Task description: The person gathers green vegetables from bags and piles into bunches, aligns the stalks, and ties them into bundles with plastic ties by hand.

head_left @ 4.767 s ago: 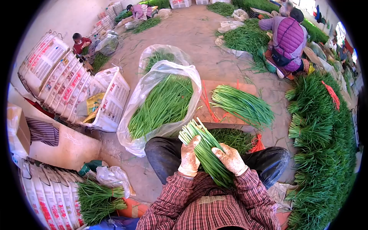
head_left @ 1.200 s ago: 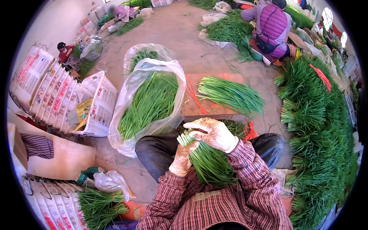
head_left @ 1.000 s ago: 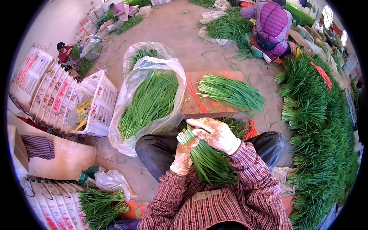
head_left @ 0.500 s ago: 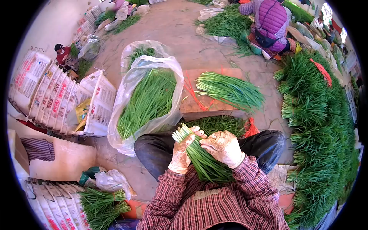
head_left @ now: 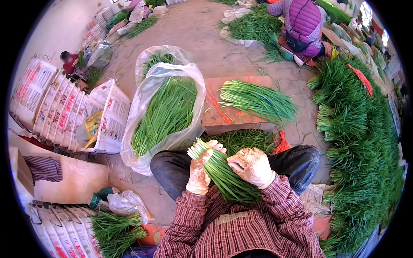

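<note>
White crates (head_left: 114, 118) bear red characters (head_left: 66, 111), too small to read.

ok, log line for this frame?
left hand: holds green stalk bunch near pale ends | right hand: curled at bunch's side, grip unclear | board: more stalks on top | bag: open, leaves inside

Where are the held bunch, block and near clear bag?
Held bunch (head_left: 228, 175): head view, on the green leaves between the hands.
Block (head_left: 238, 127): head view, on its front face.
Near clear bag (head_left: 188, 136): head view, on its lower wall, block side.
</note>
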`<control>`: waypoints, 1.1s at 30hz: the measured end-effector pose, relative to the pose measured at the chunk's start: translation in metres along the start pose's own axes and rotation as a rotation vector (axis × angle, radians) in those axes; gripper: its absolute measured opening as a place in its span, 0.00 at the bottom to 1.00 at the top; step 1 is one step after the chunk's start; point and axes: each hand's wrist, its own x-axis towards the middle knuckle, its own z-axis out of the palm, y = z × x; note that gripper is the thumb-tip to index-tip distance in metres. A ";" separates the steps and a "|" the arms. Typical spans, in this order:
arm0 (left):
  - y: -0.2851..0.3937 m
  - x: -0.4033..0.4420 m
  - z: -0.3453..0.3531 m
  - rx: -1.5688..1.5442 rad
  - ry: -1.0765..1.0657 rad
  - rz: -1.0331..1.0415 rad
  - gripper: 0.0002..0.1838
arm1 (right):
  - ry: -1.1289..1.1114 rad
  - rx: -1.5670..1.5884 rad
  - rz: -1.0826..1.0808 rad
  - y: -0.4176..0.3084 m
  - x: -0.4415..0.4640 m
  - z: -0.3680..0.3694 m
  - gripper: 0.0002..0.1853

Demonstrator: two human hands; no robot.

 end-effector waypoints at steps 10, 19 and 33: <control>0.012 0.003 -0.010 -0.010 -0.017 0.024 0.24 | 0.013 -0.003 0.020 0.004 -0.004 -0.001 0.06; 0.036 0.007 -0.013 -0.051 -0.029 0.107 0.26 | 0.022 -0.013 0.067 0.012 -0.012 -0.009 0.07; 0.098 0.016 -0.021 0.054 0.022 0.360 0.22 | 0.040 0.003 0.175 0.035 -0.047 -0.014 0.06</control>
